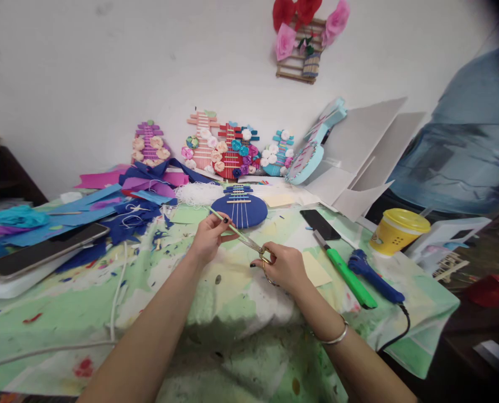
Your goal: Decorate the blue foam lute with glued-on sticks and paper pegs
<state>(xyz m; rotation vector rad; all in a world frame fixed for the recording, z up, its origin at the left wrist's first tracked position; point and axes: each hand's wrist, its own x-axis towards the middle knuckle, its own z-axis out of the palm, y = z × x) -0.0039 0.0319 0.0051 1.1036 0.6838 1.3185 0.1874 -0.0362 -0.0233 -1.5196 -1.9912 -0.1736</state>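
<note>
In the middle of the table, my left hand (208, 238) pinches a thin pale-green strip (217, 214) between thumb and fingers. My right hand (285, 266) has its fingers in the handles of a pair of metal scissors (253, 244). Their blades point left toward the near end of the strip; whether they touch it I cannot tell. Just beyond my hands lies a dark blue lute-shaped craft piece (253, 211) with white strings and pale crossbars. A light green paper sheet (189, 215) is left of it.
Blue and purple paper scraps (132, 221) and a phone (50, 249) lie at left. On the right are a dark phone (320, 224), a green utility knife (350, 278), a blue glue gun (375, 275) and a yellow-lidded tub (400, 230). Decorated lutes (231, 151) lean on the wall.
</note>
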